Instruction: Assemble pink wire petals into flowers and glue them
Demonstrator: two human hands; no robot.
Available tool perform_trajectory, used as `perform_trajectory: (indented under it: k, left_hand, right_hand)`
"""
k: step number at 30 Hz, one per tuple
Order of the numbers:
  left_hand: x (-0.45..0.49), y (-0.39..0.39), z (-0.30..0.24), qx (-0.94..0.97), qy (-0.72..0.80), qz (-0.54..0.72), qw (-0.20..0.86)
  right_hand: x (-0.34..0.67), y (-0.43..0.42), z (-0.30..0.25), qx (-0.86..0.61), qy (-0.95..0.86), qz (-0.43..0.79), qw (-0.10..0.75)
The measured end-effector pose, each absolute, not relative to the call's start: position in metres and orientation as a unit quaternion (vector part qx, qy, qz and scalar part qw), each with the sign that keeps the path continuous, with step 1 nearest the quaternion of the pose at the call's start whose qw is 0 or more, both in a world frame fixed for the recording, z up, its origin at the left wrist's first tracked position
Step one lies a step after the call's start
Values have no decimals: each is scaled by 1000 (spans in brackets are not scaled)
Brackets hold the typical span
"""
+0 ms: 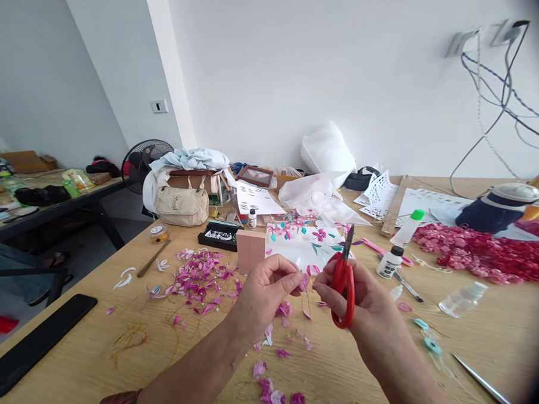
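Over the middle of the table, my left hand (272, 288) pinches a small pink fabric flower (305, 281) with a thin thread or wire trailing below it. My right hand (359, 289) is closed around red-handled scissors (344, 282), their dark blades pointing up and away from the flower. The fingertips of that hand also come close to the thread, but whether they grip it I cannot tell. To the left of my hands lies a heap of pink petals (199, 276). Loose petals (283, 352) are scattered beneath them.
Behind my hands stand a wooden block (250, 252) and a white sheet with flowers (289, 247). A black-capped bottle (389, 264), a green-capped bottle (409, 229) and red-pink strands (486, 250) are at right. A black phone (38, 341) lies front left; tweezers (487, 387) front right.
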State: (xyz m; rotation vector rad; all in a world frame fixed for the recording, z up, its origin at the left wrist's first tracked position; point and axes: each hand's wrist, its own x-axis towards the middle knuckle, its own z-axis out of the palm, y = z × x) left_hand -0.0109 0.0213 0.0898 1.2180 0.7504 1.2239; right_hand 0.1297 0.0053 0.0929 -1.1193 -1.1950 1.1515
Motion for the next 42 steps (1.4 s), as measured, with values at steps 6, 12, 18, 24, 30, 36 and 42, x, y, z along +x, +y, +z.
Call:
perform_trajectory:
  k: [6, 12, 18, 24, 30, 36, 42]
  left_hand:
    - [-12, 22, 89, 514, 328, 530, 589]
    - [-13, 24, 89, 533, 335, 532, 566]
    - [-11, 22, 89, 536, 324, 531, 570]
    - [-8, 20, 88, 539, 328, 541, 555]
    - [-4, 17, 88, 517, 325, 572, 548]
    - [-3, 16, 88, 509, 322, 578, 551]
    - [-3, 16, 86, 510, 321, 573, 556]
  right_hand:
    - [132, 4, 93, -481, -502, 456, 555]
    - [128, 5, 91, -478, -520, 453, 544]
    - [122, 9, 88, -454, -537, 433, 564]
    - [119, 6, 96, -467, -511, 425, 583]
    - [116, 5, 96, -490, -510, 374, 600]
    - [115, 4, 94, -493, -526, 348, 600]
    - [120, 5, 92, -494, -541, 335, 592]
